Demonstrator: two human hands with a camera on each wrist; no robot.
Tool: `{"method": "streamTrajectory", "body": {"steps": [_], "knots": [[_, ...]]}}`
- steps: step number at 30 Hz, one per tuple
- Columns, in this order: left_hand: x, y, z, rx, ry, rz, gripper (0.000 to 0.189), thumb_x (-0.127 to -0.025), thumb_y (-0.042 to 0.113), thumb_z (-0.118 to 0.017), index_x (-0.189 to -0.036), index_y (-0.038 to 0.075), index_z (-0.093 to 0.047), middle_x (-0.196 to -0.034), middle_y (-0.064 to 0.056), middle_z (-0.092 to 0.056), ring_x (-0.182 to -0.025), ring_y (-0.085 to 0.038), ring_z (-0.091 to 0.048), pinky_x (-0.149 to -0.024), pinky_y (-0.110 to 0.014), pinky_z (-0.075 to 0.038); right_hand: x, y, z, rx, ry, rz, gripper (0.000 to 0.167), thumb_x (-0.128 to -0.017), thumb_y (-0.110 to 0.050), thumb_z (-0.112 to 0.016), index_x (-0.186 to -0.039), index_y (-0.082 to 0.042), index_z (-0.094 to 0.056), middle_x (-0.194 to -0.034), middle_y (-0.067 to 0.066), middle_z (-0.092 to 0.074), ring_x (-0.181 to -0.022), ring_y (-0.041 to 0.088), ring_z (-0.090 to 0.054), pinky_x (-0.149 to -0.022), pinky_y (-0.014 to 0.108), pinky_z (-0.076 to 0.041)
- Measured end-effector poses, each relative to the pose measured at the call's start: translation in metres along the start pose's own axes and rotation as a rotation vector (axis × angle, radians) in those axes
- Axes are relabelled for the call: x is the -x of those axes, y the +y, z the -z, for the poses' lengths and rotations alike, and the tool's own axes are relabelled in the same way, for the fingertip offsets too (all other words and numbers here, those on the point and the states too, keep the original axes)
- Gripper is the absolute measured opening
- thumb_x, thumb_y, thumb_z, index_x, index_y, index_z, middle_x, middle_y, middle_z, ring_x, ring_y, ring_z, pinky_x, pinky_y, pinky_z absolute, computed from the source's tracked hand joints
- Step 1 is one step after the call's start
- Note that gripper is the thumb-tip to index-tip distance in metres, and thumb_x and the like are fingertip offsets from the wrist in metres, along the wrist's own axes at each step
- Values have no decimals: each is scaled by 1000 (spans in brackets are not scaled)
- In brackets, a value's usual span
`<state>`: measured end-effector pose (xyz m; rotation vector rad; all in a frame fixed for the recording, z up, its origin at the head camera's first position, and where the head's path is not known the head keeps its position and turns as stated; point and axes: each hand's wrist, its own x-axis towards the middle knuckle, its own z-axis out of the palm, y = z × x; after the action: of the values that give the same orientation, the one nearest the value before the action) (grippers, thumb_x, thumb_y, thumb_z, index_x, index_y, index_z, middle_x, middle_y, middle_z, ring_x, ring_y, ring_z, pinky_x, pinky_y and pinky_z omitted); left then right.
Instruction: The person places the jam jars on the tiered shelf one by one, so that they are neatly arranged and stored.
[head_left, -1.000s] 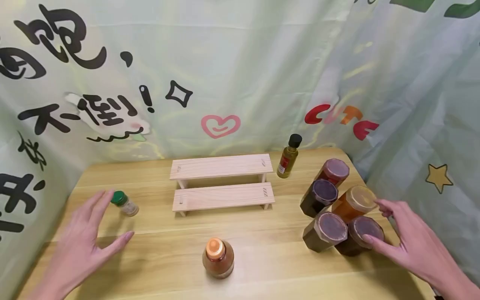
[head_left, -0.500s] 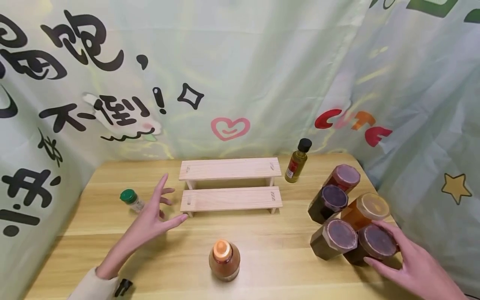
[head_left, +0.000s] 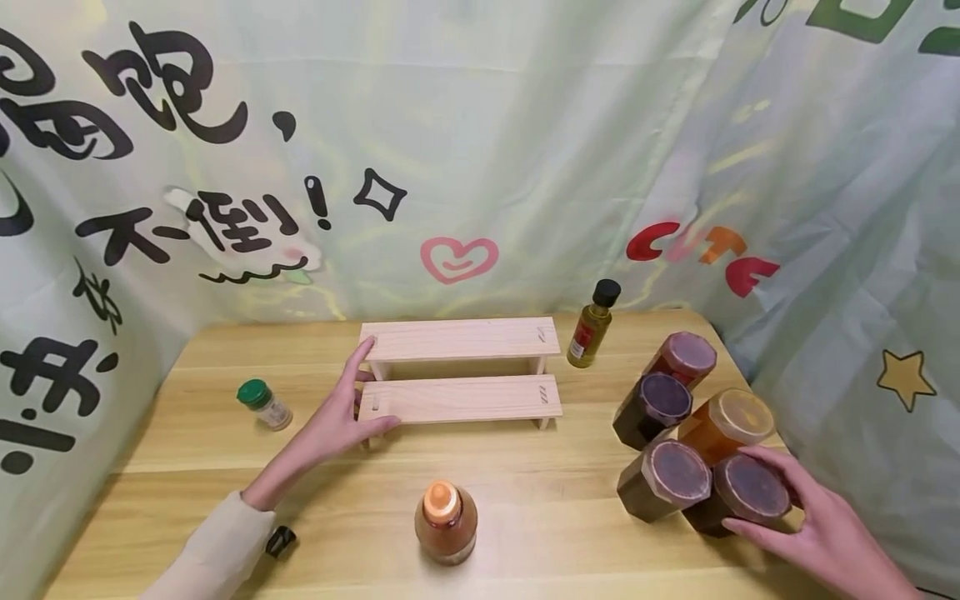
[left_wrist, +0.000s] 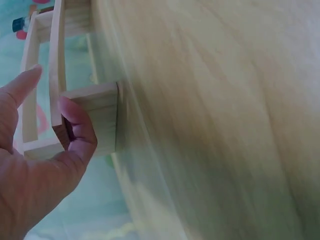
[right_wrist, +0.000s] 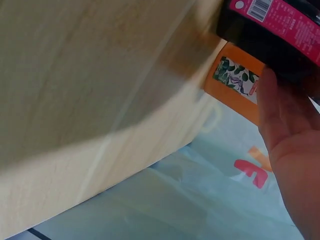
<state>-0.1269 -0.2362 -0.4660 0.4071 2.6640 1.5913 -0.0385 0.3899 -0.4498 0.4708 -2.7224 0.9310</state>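
My left hand is at the left end of a pale two-step wooden rack. Its thumb rests at the lower step's front corner, and the index finger reaches the upper step. In the left wrist view, the thumb bends round the end of a rack board. On the right, my right hand holds a dark eight-sided jar, thumb at the near side and fingers at the far side. The right wrist view shows that jar's pink label and the fingers against its dark wall.
Several jars crowd the held one, including an amber jar and a grey-brown jar. A black-capped oil bottle stands right of the rack. An orange-capped bottle is in front, a green-capped shaker at left. Printed curtain walls the back.
My left hand has moved right, from beside the shaker to the rack's left end. My right hand has come in from the right and closed round the dark jar. The camera view shifted slightly.
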Motion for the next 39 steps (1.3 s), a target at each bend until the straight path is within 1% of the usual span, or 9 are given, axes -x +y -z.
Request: {"method": "streamTrajectory", "body": {"steps": [4,8,10,16,20,25,29,32,39], "knots": [[0,-4,-1,10,6,-24,117,-94,12,-90,-176,32,-9,-136,-31,-52,-93,-31,-67,-70,-38,-60,-1,-4,0,-21,22,5,101,-60,-8,-109,-148,-10,-61,-134,-26,-59,-111,-15,-56,-84,4,-43],[1,-6,-2,40,-9,-16,113,-97,9,-86,-176,31,-8,-133,-33,-51,-86,-28,-70,-67,-39,-62,-3,-11,4,-32,55,9,103,-57,-4,-109,-149,-9,-62,-133,-27,-61,-113,-15,-55,-86,3,-41],[1,-6,-2,44,-19,2,115,-98,9,-85,-176,34,-5,-131,-32,-50,-83,-27,-71,-66,-39,-62,-3,-15,7,-31,71,-3,105,-57,-4,-109,-150,-9,-62,-133,-28,-61,-114,-16,-55,-86,3,-40],[-4,-7,0,49,-28,16,120,-96,7,-86,-175,38,-1,-125,-33,-49,-71,-26,-68,-58,-36,-59,-6,-26,20,15,54,-127,100,-65,-11,-108,-152,-12,-58,-127,-35,-52,-107,-19,-50,-75,4,-41],[-8,-8,1,52,-29,16,121,-95,6,-87,-174,39,-1,-124,-33,-49,-70,-25,-67,-57,-36,-59,-8,-30,32,47,56,-156,98,-67,-13,-107,-152,-15,-58,-123,-35,-52,-102,-19,-49,-69,7,-40],[-7,-9,1,75,-43,25,121,-96,7,-86,-174,41,-1,-125,-34,-47,-73,-26,-69,-59,-42,-62,-15,-38,47,45,139,-125,100,-65,-5,-106,-153,-13,-59,-124,-35,-54,-102,-18,-51,-72,6,-39],[-6,-10,3,76,-46,41,121,-96,7,-86,-174,42,-1,-124,-33,-47,-72,-26,-68,-59,-42,-61,-26,-45,57,3,211,-70,103,-64,9,-102,-155,-8,-57,-130,-27,-56,-107,-14,-54,-81,3,-37],[-6,-10,4,73,-42,46,122,-96,6,-86,-174,41,-1,-122,-32,-47,-71,-26,-67,-58,-41,-61,-38,-51,64,-32,230,-37,102,-64,16,-97,-156,-4,-56,-132,-20,-58,-107,-9,-56,-84,2,-38],[-9,-7,2,84,-49,40,122,-96,5,-86,-174,42,-1,-120,-30,-48,-71,-25,-68,-59,-42,-61,-61,-64,80,-85,270,28,101,-63,26,-88,-155,1,-56,-131,-15,-64,-108,-3,-59,-89,5,-40]]}}
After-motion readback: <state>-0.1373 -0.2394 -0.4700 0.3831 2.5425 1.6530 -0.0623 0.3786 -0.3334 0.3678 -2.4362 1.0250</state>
